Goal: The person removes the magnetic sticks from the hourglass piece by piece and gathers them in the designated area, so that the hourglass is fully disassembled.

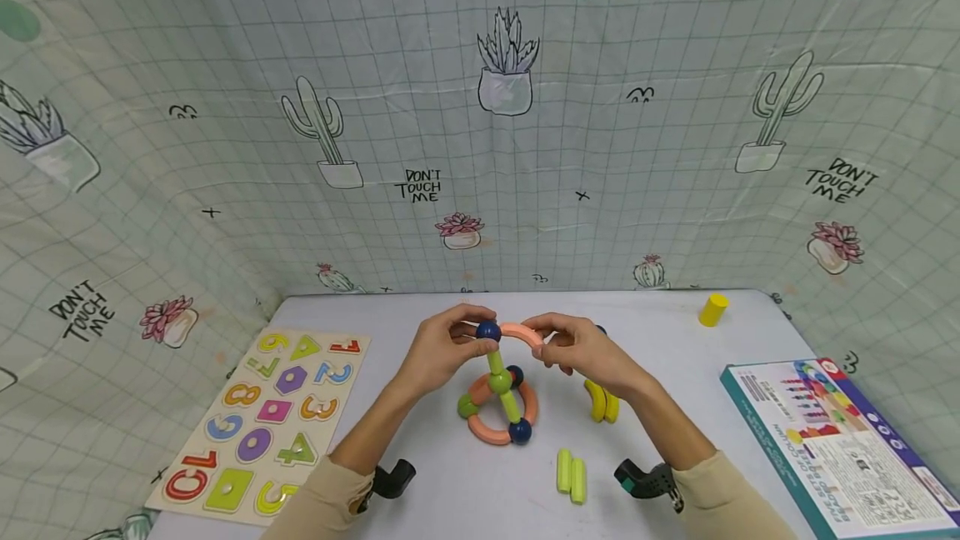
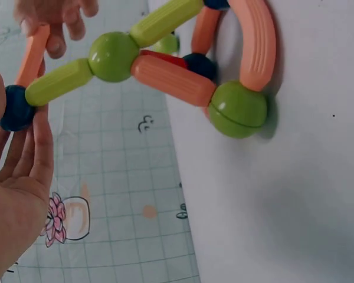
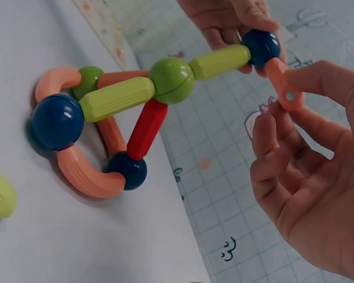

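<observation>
A toy structure of magnetic rods and balls stands on the table. Its base is a ring of curved orange rods (image 1: 487, 435), joined by blue balls (image 3: 58, 122) and a green ball (image 2: 238, 109). Green, red (image 3: 147, 130) and orange straight rods lean up to a middle green ball (image 3: 171, 81), from which a light green rod (image 2: 59, 81) rises to a top blue ball (image 1: 488, 332). My left hand (image 1: 448, 347) holds that top ball between thumb and fingers. My right hand (image 1: 583, 346) pinches the free end of a curved orange rod (image 1: 521, 332), whose other end touches the top ball.
Two yellow curved rods (image 1: 596, 400) and two light green rods (image 1: 572, 476) lie right of the structure. A number puzzle board (image 1: 258, 423) is at left, a toy box (image 1: 847, 448) at right, a yellow cylinder (image 1: 713, 310) far right. A dark ball (image 1: 602, 329) shows partly behind my right hand.
</observation>
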The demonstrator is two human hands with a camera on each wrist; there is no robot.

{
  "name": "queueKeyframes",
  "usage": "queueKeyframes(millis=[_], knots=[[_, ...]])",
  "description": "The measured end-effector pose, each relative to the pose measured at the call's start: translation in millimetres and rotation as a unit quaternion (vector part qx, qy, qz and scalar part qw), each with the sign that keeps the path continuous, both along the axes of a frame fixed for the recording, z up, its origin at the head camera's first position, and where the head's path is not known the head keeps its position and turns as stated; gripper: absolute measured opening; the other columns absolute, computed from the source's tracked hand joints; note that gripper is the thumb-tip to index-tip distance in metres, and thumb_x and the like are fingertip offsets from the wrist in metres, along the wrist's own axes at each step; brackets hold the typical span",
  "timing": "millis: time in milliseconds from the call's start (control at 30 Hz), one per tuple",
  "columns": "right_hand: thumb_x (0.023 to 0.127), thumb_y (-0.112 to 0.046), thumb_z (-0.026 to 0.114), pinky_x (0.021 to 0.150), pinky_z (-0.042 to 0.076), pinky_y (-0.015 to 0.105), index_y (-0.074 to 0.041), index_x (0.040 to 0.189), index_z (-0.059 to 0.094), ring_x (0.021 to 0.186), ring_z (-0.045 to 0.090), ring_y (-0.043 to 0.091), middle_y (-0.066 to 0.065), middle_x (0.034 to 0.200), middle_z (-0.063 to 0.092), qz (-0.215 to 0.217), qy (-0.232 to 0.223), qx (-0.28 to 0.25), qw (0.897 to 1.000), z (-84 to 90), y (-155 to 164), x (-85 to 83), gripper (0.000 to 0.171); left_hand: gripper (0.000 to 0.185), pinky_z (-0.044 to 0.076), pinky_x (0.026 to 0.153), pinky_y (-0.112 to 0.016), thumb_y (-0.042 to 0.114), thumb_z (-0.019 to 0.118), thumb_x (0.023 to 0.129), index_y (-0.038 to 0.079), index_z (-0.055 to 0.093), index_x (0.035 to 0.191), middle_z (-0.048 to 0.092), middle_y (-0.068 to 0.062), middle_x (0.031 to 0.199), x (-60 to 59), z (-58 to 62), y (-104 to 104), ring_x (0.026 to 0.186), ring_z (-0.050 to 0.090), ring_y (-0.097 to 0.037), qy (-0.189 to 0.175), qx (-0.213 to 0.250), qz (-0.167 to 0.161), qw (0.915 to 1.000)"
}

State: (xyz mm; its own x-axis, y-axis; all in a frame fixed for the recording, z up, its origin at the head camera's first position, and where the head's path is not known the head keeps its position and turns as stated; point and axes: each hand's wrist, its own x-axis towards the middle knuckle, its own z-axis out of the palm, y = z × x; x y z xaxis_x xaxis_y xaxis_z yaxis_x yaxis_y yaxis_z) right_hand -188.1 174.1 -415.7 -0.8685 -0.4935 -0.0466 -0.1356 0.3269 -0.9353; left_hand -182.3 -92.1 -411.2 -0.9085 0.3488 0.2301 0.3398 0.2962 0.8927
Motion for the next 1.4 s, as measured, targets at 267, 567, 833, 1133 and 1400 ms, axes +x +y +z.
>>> queueKeyframes(millis=[267, 567, 833, 1133, 1400], knots=[[0.101, -0.034, 0.062, 0.055, 0.040, 0.028, -0.015, 0.127, 0.063, 0.070, 0.054, 0.021, 0.014, 0.091, 0.065, 0.015, 0.007, 0.002, 1.000, 2.1, -0.6, 0.1, 0.032, 0.044, 0.055, 0.091, -0.028, 0.013, 0.079, 0.086, 0.011, 0.068, 0.129, 0.067, -0.005, 0.122, 2.3, -5.9, 4.1, 0.105, 0.069, -0.020, 0.027, 0.015, -0.024, 0.9992], [0.104, -0.034, 0.056, 0.055, 0.037, 0.026, -0.016, 0.129, 0.063, 0.056, 0.042, 0.017, 0.008, 0.065, 0.055, 0.044, 0.022, -0.035, 0.998, -1.8, -10.3, 5.1, 0.031, 0.054, 0.058, 0.082, -0.028, 0.009, 0.076, 0.090, 0.022, 0.062, 0.140, 0.070, -0.003, 0.124, 7.6, -14.0, 12.5, 0.099, 0.071, -0.017, 0.065, -0.030, -0.044, 0.9965], [0.102, -0.032, 0.061, 0.065, 0.036, 0.030, -0.021, 0.122, 0.069, 0.057, 0.041, 0.013, 0.001, 0.061, 0.047, -0.002, 0.089, -0.010, 0.996, -1.6, -13.8, 9.2, 0.025, 0.049, 0.057, 0.076, -0.027, 0.010, 0.079, 0.088, 0.021, 0.065, 0.133, 0.075, -0.001, 0.107, 10.1, -14.5, 15.0, 0.092, 0.072, -0.012, 0.103, -0.053, -0.032, 0.9927], [0.102, -0.026, 0.063, 0.054, 0.034, 0.026, -0.019, 0.113, 0.072, 0.051, 0.040, 0.015, 0.002, 0.057, 0.047, -0.023, 0.126, -0.022, 0.992, -3.3, -15.7, 10.5, 0.016, 0.044, 0.057, 0.075, -0.025, 0.014, 0.080, 0.087, 0.019, 0.067, 0.129, 0.076, -0.003, 0.106, 9.9, -15.3, 16.4, 0.089, 0.072, -0.012, 0.116, -0.057, -0.024, 0.9914], [0.102, -0.030, 0.062, 0.051, 0.032, 0.026, -0.021, 0.114, 0.072, 0.049, 0.038, 0.016, 0.003, 0.058, 0.047, -0.037, 0.138, -0.015, 0.990, -6.2, -13.9, 7.0, 0.018, 0.045, 0.057, 0.076, -0.026, 0.013, 0.080, 0.087, 0.020, 0.067, 0.129, 0.076, -0.003, 0.103, 10.2, -15.2, 16.4, 0.088, 0.072, -0.012, 0.111, -0.063, -0.015, 0.9917]])
